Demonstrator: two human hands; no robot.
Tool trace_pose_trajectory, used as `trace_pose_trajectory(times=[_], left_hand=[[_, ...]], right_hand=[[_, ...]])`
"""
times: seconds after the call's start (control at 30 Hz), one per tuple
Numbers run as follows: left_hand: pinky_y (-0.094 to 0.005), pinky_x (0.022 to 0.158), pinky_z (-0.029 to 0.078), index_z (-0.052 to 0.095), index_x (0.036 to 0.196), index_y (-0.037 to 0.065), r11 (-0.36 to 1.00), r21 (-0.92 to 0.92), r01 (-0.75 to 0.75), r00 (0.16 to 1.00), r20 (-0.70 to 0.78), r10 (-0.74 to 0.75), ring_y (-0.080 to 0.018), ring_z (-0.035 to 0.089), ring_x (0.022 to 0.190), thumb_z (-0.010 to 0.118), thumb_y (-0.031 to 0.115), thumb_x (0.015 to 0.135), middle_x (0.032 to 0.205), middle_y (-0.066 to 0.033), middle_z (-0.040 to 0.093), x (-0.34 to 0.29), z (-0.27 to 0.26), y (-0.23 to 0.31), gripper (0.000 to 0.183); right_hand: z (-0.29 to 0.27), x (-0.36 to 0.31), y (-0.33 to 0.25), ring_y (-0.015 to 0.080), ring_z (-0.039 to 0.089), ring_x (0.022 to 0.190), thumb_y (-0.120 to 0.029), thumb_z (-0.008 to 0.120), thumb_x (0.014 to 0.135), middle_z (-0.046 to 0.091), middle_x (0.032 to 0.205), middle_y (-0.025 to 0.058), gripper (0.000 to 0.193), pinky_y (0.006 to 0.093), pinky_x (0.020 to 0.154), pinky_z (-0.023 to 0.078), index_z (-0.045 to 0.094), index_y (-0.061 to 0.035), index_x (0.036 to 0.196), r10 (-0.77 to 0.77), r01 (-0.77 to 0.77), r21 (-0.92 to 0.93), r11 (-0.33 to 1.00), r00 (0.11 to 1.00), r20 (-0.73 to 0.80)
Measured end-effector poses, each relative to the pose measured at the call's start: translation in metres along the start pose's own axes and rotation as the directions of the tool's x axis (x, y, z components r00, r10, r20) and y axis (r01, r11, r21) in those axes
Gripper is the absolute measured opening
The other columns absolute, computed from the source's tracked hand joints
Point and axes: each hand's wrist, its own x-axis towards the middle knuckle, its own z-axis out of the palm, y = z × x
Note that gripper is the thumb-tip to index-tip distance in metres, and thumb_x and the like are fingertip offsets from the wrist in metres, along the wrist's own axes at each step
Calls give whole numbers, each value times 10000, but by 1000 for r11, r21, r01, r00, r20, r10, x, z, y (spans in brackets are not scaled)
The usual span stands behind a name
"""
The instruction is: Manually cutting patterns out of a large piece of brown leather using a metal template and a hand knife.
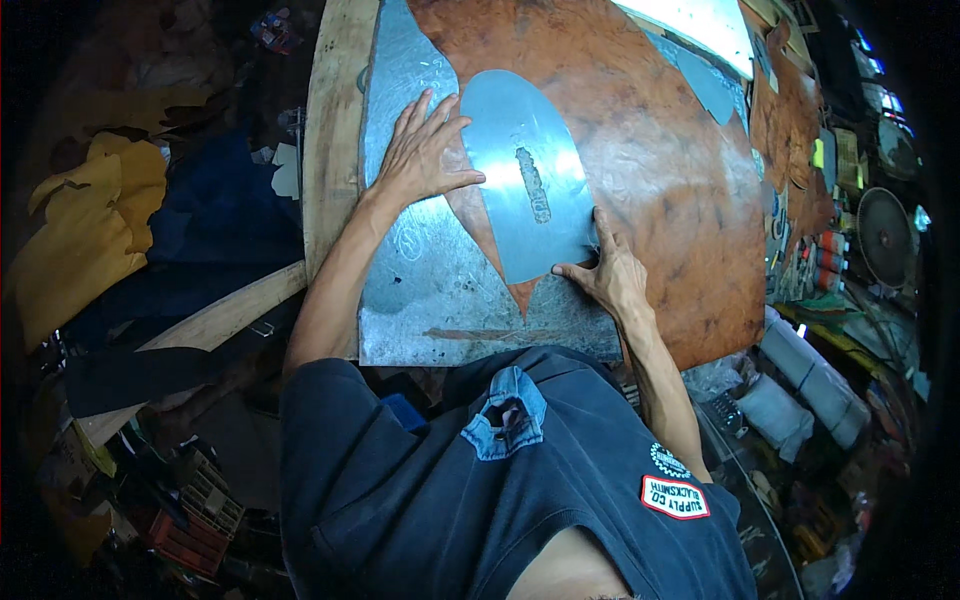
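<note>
A grey sheet template [548, 150], rounded at the far end and narrower toward me, lies flat on a brown leather hide [670, 210]. Its middle carries a dark rough patch. At its left edge, my left hand [428, 150] rests with fingers spread, the thumb tip touching the edge. My right hand [615, 268] is at the template's near right corner. There the thumb lies by the near edge and the index finger stretches along the right side. Neither hand is wrapped round anything.
Under the hide is a worn grey metal-like worktop [430, 290] with a wooden plank [335, 130] along its left side. A white sheet [700, 30] lies at the far right. Yellow leather [95, 210] hangs at left; rolled material [815, 370] and clutter crowd the right.
</note>
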Motion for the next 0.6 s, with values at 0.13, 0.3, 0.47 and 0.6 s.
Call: trace_pose_trajectory(times=[0.13, 0.3, 0.47, 0.6], left_hand=[[-522, 1157, 173, 586, 1234, 104, 1000, -3, 1, 1000, 6, -1, -383, 200, 1423, 789, 604, 599, 1489, -141, 363, 0, 0, -1, 833], [-511, 1158, 176, 597, 1221, 102, 1000, -6, 10, 1000, 27, -9, -382, 208, 1419, 778, 629, 592, 1483, -137, 369, 0, -2, -3, 840], [-511, 1160, 170, 596, 1224, 111, 1000, -20, 5, 1000, -11, -6, -384, 203, 1421, 775, 652, 573, 1486, -131, 368, 2, 2, -4, 865], [-514, 1162, 162, 593, 1229, 118, 1000, 0, 25, 999, 26, -25, -378, 202, 1423, 775, 662, 563, 1491, -128, 362, 2, 2, -5, 879]], right_hand=[[-3, 1, -3, 397, 627, 965, -573, 810, 621, 582, 1109, 233, 1120, 476, 785, 524, 259, -154, 1502, 46, -47, 14, 999, 997, 57], [-1, 1, 1, 398, 658, 889, -569, 802, 631, 591, 1111, 261, 1107, 457, 712, 549, 289, -92, 1487, -32, 32, -21, 999, 999, 2], [3, 1, 4, 406, 653, 899, -561, 806, 632, 581, 1119, 263, 1103, 464, 721, 550, 291, -87, 1484, -29, 29, -31, 999, 1000, 3], [5, 0, 4, 411, 643, 932, -544, 815, 634, 579, 1112, 272, 1106, 468, 737, 549, 282, -76, 1483, -67, 67, 8, 998, 997, -28]])
